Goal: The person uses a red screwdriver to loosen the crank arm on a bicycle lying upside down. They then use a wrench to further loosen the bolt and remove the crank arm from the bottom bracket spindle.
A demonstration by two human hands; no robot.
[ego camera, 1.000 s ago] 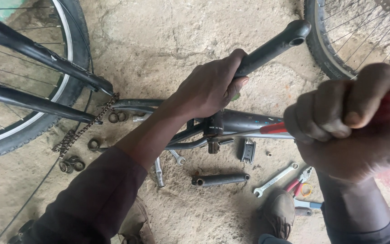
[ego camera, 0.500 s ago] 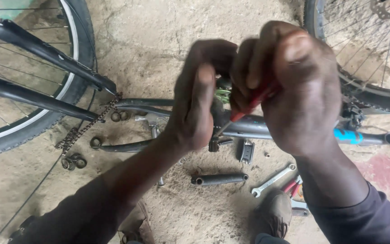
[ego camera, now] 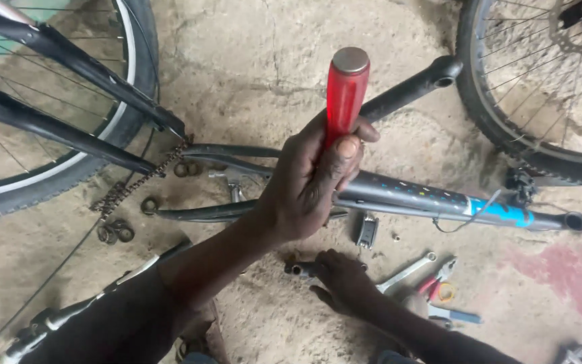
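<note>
My left hand (ego camera: pixel 308 185) is closed around a tool with a red handle (ego camera: pixel 345 91), held upright over the grey and blue bicycle frame (ego camera: pixel 432 200) that lies on the ground. A black crank arm (ego camera: pixel 415 82) juts up behind the handle. The tool's tip is hidden behind my hand. My right hand (ego camera: pixel 343 283) is down on the ground, its fingers lying over a short black tube (ego camera: pixel 298 269) just below the frame. I cannot tell if it grips the tube.
A loose chain (ego camera: pixel 129 189) and several metal rings (ego camera: pixel 116 232) lie left of the frame. A silver wrench (ego camera: pixel 407 272), red-handled pliers (ego camera: pixel 439 282) and a small black part (ego camera: pixel 367 230) lie on the concrete. Wheels stand at top left (ego camera: pixel 69 175) and top right (ego camera: pixel 540 101).
The red-handled tool has passed from my right hand to my left, which now holds it upright. My right hand has dropped to the black tube on the ground.
</note>
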